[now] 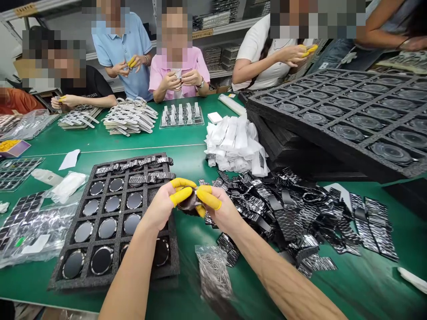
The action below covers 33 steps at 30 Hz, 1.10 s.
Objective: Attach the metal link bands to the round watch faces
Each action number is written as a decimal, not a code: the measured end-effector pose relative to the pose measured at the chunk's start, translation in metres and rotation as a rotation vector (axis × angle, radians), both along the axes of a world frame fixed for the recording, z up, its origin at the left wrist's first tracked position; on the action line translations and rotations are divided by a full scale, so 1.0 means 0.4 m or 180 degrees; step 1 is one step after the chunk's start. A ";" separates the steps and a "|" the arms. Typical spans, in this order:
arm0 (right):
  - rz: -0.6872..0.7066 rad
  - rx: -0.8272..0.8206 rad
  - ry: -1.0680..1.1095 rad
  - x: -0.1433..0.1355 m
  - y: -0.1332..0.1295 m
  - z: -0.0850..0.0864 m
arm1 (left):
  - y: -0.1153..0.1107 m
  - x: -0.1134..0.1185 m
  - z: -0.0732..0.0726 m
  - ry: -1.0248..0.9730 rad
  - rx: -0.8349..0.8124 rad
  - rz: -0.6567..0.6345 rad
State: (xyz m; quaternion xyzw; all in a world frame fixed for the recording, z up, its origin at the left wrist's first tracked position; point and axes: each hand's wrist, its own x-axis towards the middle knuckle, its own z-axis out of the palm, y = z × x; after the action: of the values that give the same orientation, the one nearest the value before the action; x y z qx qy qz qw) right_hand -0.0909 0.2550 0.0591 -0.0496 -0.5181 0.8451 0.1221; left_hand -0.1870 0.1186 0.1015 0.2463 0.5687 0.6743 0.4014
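Observation:
My left hand (164,202) and my right hand (220,205), with yellow finger cots on the fingertips, pinch a dark, shiny watch case (188,204) between them. Fingers cover much of it, so its details are hidden. Beneath and left of my hands lies a dark foam tray (79,213) with round black watch cases (107,228) in its compartments. Black watch bands (150,178) lie across its far rows. A heap of loose black metal watch bands (267,204) spreads to the right of my right hand.
A bag of small metal pins (213,271) lies near the front. White-wrapped pieces (233,140) are piled behind the bands. Stacked foam trays (300,129) rise at right. Plastic bags (43,231) lie at left. Several co-workers handle small parts across the green table (180,146).

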 end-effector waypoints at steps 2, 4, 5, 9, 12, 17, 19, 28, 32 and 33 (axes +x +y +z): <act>-0.0101 0.0250 0.0092 -0.004 0.019 -0.011 | -0.001 -0.006 0.010 -0.0134 0.0058 0.0104; -0.0119 0.0376 0.0020 -0.009 0.037 -0.021 | -0.003 -0.010 0.009 0.0121 0.0139 0.0422; -0.0092 0.0397 -0.0096 -0.011 0.044 -0.025 | -0.004 -0.012 0.005 0.0378 0.0083 0.0608; -0.0053 0.0486 -0.0638 -0.014 0.044 -0.041 | -0.017 -0.011 -0.015 0.1613 -0.0750 0.1118; -0.0009 0.0719 -0.0804 -0.018 0.015 -0.054 | -0.051 -0.016 -0.013 0.2185 -0.1255 0.0703; -0.0338 0.1637 -0.0396 -0.067 -0.034 -0.063 | -0.128 -0.051 0.015 0.2613 -0.1553 0.0472; -0.0541 0.2347 0.0060 -0.093 -0.035 -0.061 | -0.142 -0.067 0.024 0.2642 -0.1571 0.1049; 0.0317 0.5437 0.1504 -0.119 0.027 -0.060 | -0.107 -0.070 0.019 0.1895 -0.0406 0.2350; 0.0424 0.5225 0.1466 -0.142 0.028 -0.068 | -0.101 -0.065 0.015 0.1724 -0.0125 0.2295; 0.0488 0.5125 0.1447 -0.146 0.026 -0.067 | -0.100 -0.064 0.016 0.1655 -0.0046 0.2298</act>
State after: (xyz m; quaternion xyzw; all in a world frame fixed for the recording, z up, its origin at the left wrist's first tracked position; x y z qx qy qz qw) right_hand -0.1495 0.2653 0.0323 0.2594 -0.9277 0.2127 0.1639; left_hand -0.2127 0.0785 0.1078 0.1905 0.7051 0.6829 -0.0145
